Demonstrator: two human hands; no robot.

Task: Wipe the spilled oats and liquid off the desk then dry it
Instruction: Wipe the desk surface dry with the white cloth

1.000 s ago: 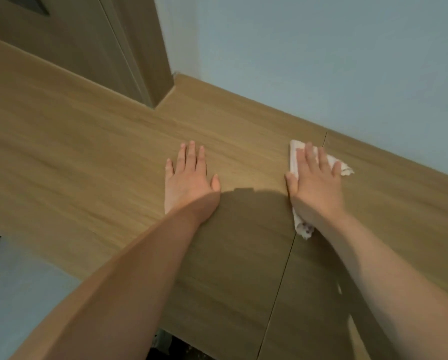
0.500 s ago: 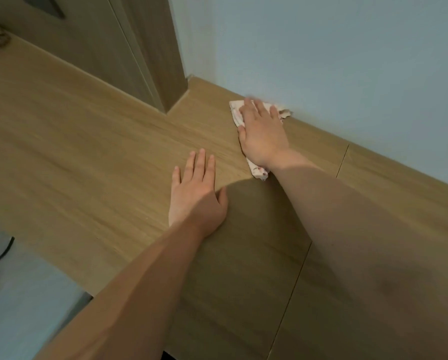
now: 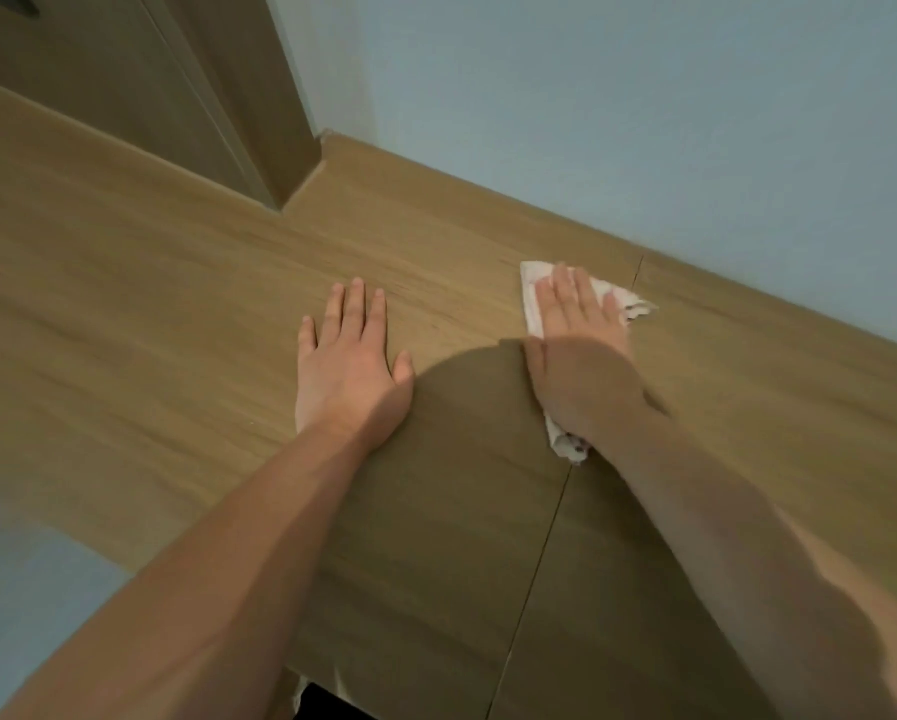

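Observation:
My right hand (image 3: 581,356) lies flat on a white patterned cloth (image 3: 532,298) and presses it onto the wooden desk (image 3: 150,314), just left of the seam between two desk boards. Cloth corners stick out beyond the fingertips and under the wrist. My left hand (image 3: 350,366) rests palm down on the bare desk, fingers spread, a short way left of the cloth. I see no oats or liquid on the desk surface.
A pale blue wall (image 3: 644,122) runs along the desk's far edge. A wooden door frame (image 3: 238,96) meets the desk at the back left corner. The desk's front edge drops to a light floor (image 3: 31,605) at lower left.
My right hand has slid the cloth from the back edge by the wall toward me and to the right, near the board seam. My left hand has stayed flat in place.

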